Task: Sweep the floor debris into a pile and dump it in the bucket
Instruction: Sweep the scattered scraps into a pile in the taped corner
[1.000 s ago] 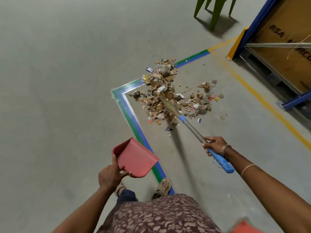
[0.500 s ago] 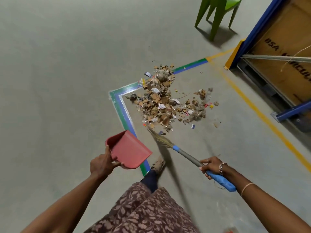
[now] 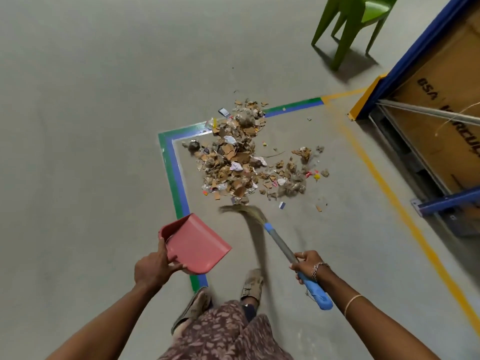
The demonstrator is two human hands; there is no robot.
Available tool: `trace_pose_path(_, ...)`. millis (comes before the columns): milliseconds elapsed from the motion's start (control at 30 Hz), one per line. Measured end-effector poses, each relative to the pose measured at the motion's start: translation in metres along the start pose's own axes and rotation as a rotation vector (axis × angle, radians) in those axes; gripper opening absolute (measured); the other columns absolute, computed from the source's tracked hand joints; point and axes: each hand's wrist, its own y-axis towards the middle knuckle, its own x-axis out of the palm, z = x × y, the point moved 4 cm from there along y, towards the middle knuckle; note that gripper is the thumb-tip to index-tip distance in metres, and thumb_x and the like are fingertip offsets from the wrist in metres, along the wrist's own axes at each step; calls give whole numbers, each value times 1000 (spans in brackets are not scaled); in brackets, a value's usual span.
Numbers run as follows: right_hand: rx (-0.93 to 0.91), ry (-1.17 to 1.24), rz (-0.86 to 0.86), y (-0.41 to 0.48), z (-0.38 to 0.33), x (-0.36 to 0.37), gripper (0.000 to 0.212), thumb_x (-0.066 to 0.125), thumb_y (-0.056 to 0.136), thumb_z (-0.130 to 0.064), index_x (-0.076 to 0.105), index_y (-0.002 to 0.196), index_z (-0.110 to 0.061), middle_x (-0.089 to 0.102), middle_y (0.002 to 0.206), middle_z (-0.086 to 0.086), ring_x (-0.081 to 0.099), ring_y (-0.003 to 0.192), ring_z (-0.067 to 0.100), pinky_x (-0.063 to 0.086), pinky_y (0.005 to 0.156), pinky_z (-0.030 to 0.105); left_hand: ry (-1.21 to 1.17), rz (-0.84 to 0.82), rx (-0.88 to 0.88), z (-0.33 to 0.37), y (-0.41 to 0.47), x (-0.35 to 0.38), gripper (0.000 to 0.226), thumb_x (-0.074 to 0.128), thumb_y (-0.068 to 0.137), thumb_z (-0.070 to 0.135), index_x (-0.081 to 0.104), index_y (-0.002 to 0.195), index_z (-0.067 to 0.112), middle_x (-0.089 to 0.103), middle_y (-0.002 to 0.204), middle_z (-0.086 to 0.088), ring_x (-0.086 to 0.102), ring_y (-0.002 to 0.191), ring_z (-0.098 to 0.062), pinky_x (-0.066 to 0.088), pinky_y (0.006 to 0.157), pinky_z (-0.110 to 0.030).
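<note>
Ahead of both hands, a loose debris pile (image 3: 241, 162) of cardboard scraps spreads over the floor (image 3: 78, 126), with strays trailing off on the right hand's side. The right hand (image 3: 307, 265) grasps the broom (image 3: 280, 242) handle, bristles (image 3: 244, 210) just short of the pile; short inward strokes should tighten it. The left hand (image 3: 153, 268) pinches the pink dustpan (image 3: 197, 245), which looks empty. No bucket is visible.

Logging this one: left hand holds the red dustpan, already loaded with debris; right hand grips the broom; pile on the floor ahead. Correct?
Not quite. The head view shows the red dustpan bare, nothing on it; the debris pile lies on the floor ahead. The rest holds: the left hand holds the dustpan and the right hand grips the broom.
</note>
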Motion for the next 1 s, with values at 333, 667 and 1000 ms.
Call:
trace_pose_path(333, -200, 183, 12, -17, -28, -108, 53, 68, 83, 13, 55, 133, 1, 58, 66, 19, 51, 40, 22, 45, 39, 27, -66, -63, -96, 94, -42, -1, 122, 53, 67, 90, 12, 157, 18, 73, 104, -2, 71, 91, -27, 40, 59, -31)
trace_pose_path(667, -124, 91, -240, 14, -31, -157, 46, 69, 82, 13, 59, 126, 1, 60, 65, 23, 52, 43, 25, 45, 40, 28, -93, -52, -316, 144, -86, -5, 124, 52, 70, 89, 8, 160, 17, 72, 112, -5, 70, 99, -27, 40, 64, -32)
trace_pose_path(1000, -163, -178, -374, 129, -68, -148, 29, 61, 85, 14, 59, 114, 15, 51, 56, 13, 47, 34, 22, 44, 40, 28, -153, 77, -572, 244, -158, -20, 122, 43, 60, 99, 17, 155, 26, 72, 86, 0, 70, 75, -26, 47, 57, -31)
